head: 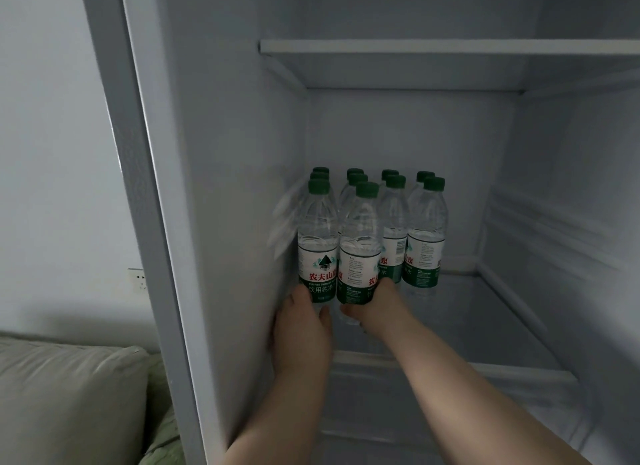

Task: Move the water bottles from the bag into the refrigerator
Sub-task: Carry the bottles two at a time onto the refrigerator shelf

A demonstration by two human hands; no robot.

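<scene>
**Both hands on front-row bottles inside the fridge**

Open refrigerator, interior unlit, grey-white walls. Water bottles stand upright in a tight cluster on the glass shelf, pushed toward the back left corner. Four columns visible by caps: three caps deep in the two left columns, two deep in the two right. All caps green, bodies clear, labels white over green.

Left hand wraps the base of the front-left bottle; grip closed around it, thumb on the right side, fingers hidden behind the bottle against the fridge's left wall. Right hand holds the bottom of the front second-column bottle; grip closed on it, thumb across the front low down, fingers round the right side. The two held bottles touch each other and the rows behind. Whether their bases sit on the shelf is hidden by the hands.

Labels: front-left reads 农夫山泉 in red, with a green mountain logo above, small English line starting "PURIFIED DRINKING", then 饮用纯净 in white on green. The right-hand bottle shows its fine-print side, too small to read. Bottles behind show a barcode, 泉 and 水.

Upper shelf above. Outside left: wall socket, pale cushion.
</scene>
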